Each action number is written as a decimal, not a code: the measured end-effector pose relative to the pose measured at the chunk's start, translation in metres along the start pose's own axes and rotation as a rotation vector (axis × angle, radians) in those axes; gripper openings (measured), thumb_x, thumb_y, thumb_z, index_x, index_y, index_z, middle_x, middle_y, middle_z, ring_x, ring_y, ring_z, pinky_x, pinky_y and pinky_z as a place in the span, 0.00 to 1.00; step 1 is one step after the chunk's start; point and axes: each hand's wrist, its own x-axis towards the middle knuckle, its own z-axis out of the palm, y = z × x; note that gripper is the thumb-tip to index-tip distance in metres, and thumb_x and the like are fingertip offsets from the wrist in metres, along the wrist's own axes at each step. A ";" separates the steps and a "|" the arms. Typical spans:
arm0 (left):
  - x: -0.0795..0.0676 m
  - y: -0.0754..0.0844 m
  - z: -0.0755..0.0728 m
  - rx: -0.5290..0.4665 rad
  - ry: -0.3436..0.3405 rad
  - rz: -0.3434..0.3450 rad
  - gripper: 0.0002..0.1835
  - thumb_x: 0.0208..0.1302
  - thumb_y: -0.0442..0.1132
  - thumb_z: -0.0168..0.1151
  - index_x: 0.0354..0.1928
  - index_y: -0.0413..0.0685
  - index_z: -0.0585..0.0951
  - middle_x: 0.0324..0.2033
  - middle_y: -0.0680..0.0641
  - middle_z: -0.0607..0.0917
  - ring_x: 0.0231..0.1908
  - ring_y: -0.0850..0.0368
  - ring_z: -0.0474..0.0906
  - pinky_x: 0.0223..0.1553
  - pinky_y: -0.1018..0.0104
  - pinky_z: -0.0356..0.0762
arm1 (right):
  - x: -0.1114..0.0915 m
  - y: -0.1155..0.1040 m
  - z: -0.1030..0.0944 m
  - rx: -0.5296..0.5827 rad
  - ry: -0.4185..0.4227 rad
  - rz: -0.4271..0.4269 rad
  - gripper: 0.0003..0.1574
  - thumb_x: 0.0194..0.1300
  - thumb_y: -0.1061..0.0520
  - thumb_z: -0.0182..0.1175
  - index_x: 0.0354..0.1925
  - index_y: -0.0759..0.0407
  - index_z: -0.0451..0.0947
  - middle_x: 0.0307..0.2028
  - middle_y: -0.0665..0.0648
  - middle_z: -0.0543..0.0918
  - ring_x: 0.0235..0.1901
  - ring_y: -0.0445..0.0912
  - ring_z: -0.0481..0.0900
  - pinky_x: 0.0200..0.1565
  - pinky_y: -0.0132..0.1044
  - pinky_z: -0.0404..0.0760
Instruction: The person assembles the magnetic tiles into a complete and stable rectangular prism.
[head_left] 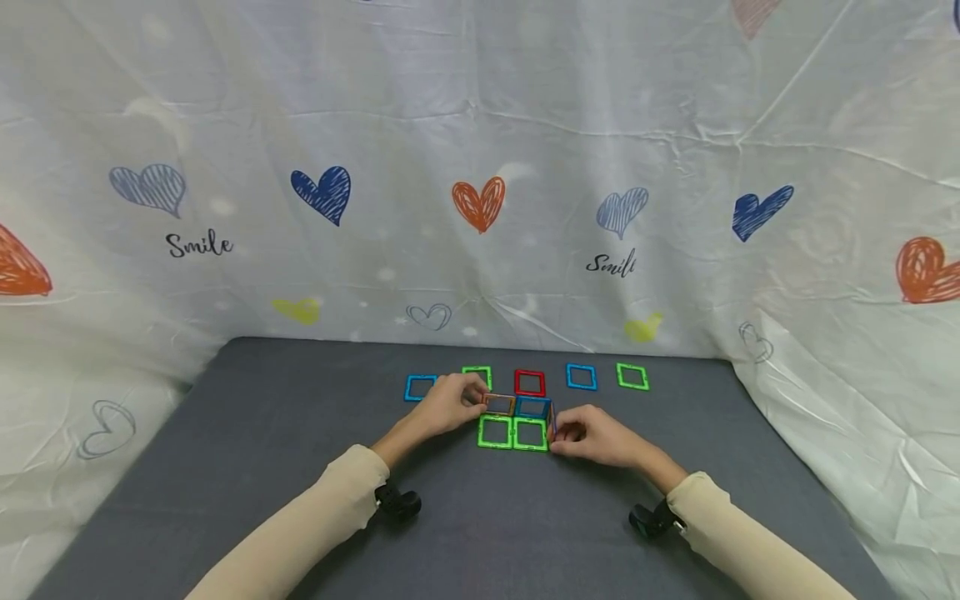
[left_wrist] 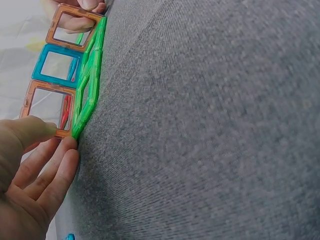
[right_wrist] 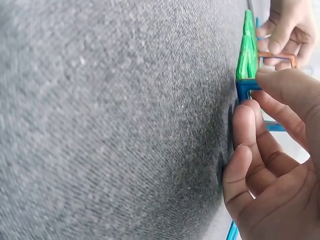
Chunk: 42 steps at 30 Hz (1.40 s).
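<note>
Steadying a tile wall (left_wrist: 62, 49) against two flat green tiles (head_left: 513, 432), seemingly, mid-worktop (head_left: 525, 533) toward the far edge. Left hand (head_left: 450, 403) pinches an orange tile (left_wrist: 52, 86), right hand (head_left: 597, 435) a blue tile (right_wrist: 243, 90). Next move probably calls for edge alignment. Left wrist view shows a second orange tile (left_wrist: 52, 31); head view gives barely a sliver.

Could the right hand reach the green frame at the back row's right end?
Probably yes: bare tabletop lies between the right hand and the green frame, though it may first need to release an upright frame.
</note>
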 end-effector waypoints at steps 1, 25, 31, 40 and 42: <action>0.000 0.000 0.000 -0.002 -0.002 -0.002 0.09 0.64 0.30 0.71 0.45 0.43 0.85 0.35 0.50 0.86 0.29 0.63 0.82 0.33 0.67 0.81 | 0.000 0.000 0.000 0.005 0.000 0.000 0.03 0.69 0.62 0.68 0.37 0.56 0.83 0.32 0.51 0.85 0.29 0.46 0.80 0.31 0.37 0.79; -0.058 -0.048 -0.081 0.025 -0.025 0.045 0.21 0.62 0.39 0.75 0.54 0.41 0.81 0.46 0.45 0.84 0.42 0.51 0.83 0.44 0.56 0.81 | 0.001 0.004 -0.004 0.085 -0.017 -0.023 0.02 0.67 0.66 0.68 0.37 0.62 0.82 0.33 0.54 0.85 0.30 0.49 0.83 0.33 0.38 0.80; -0.061 -0.062 -0.090 0.071 -0.003 0.020 0.24 0.59 0.39 0.78 0.55 0.40 0.82 0.45 0.42 0.83 0.43 0.48 0.82 0.46 0.50 0.80 | 0.001 0.008 -0.001 0.099 -0.011 -0.029 0.02 0.66 0.69 0.67 0.38 0.66 0.82 0.34 0.56 0.85 0.30 0.50 0.82 0.33 0.37 0.80; -0.047 -0.072 -0.091 0.097 -0.024 0.024 0.28 0.57 0.45 0.80 0.58 0.43 0.82 0.44 0.46 0.81 0.41 0.52 0.80 0.45 0.52 0.79 | 0.000 0.010 -0.001 0.107 -0.011 -0.023 0.02 0.67 0.66 0.67 0.38 0.65 0.82 0.35 0.56 0.85 0.31 0.51 0.83 0.34 0.38 0.81; -0.044 -0.074 -0.090 0.098 -0.031 0.028 0.29 0.56 0.46 0.80 0.58 0.44 0.82 0.44 0.46 0.81 0.41 0.52 0.79 0.45 0.52 0.78 | 0.000 0.011 -0.001 0.109 -0.011 -0.023 0.02 0.68 0.66 0.67 0.38 0.64 0.82 0.36 0.56 0.85 0.31 0.51 0.83 0.34 0.38 0.81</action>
